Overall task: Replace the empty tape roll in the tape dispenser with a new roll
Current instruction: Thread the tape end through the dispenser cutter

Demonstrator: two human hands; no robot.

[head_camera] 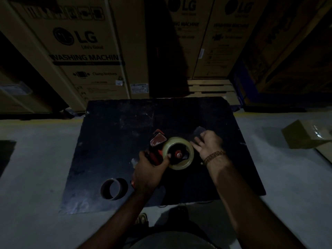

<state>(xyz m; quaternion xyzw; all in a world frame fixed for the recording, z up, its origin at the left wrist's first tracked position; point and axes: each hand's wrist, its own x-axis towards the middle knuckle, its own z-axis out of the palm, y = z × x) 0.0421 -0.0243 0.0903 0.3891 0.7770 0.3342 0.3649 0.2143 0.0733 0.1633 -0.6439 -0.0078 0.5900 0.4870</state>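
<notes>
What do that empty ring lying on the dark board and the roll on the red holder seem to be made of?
The empty ring looks like cardboard: dull brown, thin-walled and hollow. The new roll on the red dispenser looks like clear plastic packing tape: pale, glossy and slightly see-through. The dispenser body seems to be plastic, though dim light leaves that open. The left hand grips its handle.

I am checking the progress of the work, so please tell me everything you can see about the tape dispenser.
The tape dispenser is red and black and looks like plastic. It lies on its side on the dark board. A full roll of clear tape sits on its hub, whose red centre faces up. A reddish flap stands at its far end. The left hand grips its handle, thumb against the roll. The right hand is beside the roll, fingers near a pulled-out strip of tape; the picture is too dim to show contact.
</notes>
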